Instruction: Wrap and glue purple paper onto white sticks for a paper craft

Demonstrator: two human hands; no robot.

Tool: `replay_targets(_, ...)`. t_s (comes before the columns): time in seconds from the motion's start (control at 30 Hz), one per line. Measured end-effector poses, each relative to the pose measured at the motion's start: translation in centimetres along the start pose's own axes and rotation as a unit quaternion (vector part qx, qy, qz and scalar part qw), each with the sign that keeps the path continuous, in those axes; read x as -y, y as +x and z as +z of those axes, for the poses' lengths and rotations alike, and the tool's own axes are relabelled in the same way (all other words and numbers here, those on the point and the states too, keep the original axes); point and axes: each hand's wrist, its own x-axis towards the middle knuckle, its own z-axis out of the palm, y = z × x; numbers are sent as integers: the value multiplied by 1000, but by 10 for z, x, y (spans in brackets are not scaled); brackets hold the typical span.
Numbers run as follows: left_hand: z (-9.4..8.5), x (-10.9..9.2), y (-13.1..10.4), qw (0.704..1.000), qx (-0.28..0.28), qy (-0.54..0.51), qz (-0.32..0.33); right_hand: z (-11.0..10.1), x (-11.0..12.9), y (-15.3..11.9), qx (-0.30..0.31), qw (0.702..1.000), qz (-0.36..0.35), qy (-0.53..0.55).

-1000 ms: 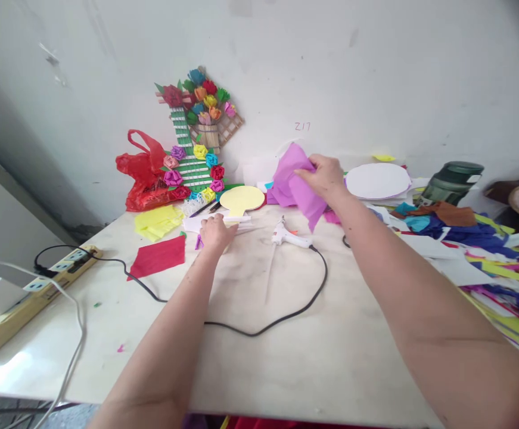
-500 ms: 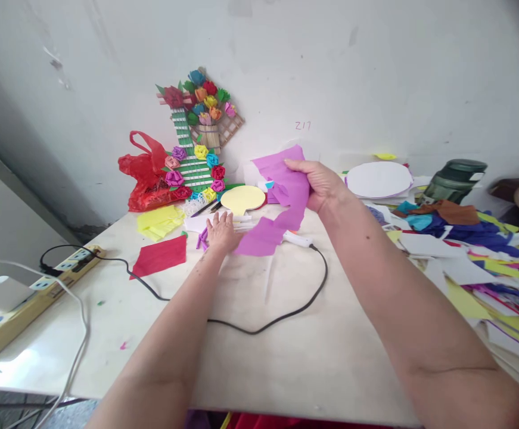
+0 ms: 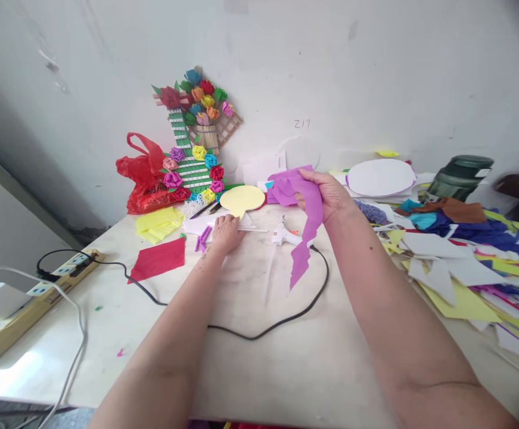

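My right hand (image 3: 331,193) is closed around a torn sheet of purple crepe paper (image 3: 311,208), whose ragged strip hangs below the fingers. Behind it lie more purple paper pieces (image 3: 281,189). Down on the tabletop, my left hand (image 3: 227,233) has its fingers curled over the ends of thin white sticks (image 3: 254,228); what lies under the fingertips is hidden. Just left of that hand are small purple paper rolls (image 3: 202,239). A pale yellow oval card (image 3: 242,199) lies beyond it. Between the hands rests a white glue gun (image 3: 282,233), with a clear glue stick (image 3: 269,274) nearby.
A black cord (image 3: 286,319) loops across the table (image 3: 295,372). Red paper (image 3: 158,260), yellow paper (image 3: 158,224) and a power strip (image 3: 58,280) lie left. Paper flowers (image 3: 203,98) and a red bag (image 3: 145,173) stand behind. Scraps (image 3: 460,262) and a green bottle (image 3: 458,179) fill the right.
My right hand has moved right and slightly down with the purple crepe paper, uncovering the glue gun. The left hand's spread fingers have curled in over the white sticks.
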Motion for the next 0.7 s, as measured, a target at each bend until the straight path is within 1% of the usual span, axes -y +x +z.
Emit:
replay_targets(0.13, -1, 0, -8, 999, -32, 17, 25, 2, 0, -2, -8, 999, 21, 26)
replay_targets(0.3, -1, 0, -12, 998, -40, 16, 46, 5, 0, -7, 17, 998, 39, 48)
replay_targets(0.4, -3, 0, -9, 998, -51, -27, 33, 6, 0, -7, 19, 998, 38, 56)
replay_targets(0.47, -9, 0, -7, 993, -89, -83, -3, 6, 0, -6, 10, 998, 28, 55)
replay_targets(0.53, -18, -2, -3, 974, -153, -157, -58, 6, 2, -6, 0, 999, 19, 51)
replay_targets(0.57, -24, -3, -1, 957, -189, -200, -87, 6, 2, -5, -4, 999, 15, 50)
replay_targets(0.6, -29, -6, 1, 935, -223, -250, -114, 6, 4, -5, -8, 999, 11, 49)
replay_targets(0.63, -33, -9, 3, 906, -260, -304, -135, 6, 5, -5, -12, 999, 8, 48)
replay_targets(0.7, -35, -17, 6, 850, -301, -408, -146, 6, 7, -6, -18, 999, 11, 50)
